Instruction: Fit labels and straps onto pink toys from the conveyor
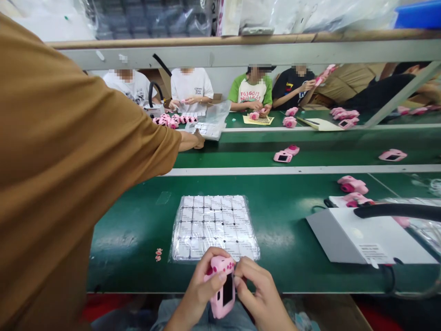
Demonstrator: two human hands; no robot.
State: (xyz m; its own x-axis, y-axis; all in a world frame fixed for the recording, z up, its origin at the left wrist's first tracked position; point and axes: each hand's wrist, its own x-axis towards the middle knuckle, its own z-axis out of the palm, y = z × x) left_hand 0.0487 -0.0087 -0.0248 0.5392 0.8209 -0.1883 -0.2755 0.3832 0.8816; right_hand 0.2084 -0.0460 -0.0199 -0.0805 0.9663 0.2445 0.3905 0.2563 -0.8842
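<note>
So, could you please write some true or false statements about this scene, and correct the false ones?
The left hand and the right hand hold a pink toy camera. True.

The plastic-wrapped pack of white squares lies on the floor. False: the pack lies on the green workbench.

A person in a mustard-brown shirt reaches across the left of the view. True.

The right hand holds a screwdriver. False: it holds only the camera.

A white-topped box sits toward the right. True.

No cameras lie on the farther green belt. False: pink cameras lie there.
</note>
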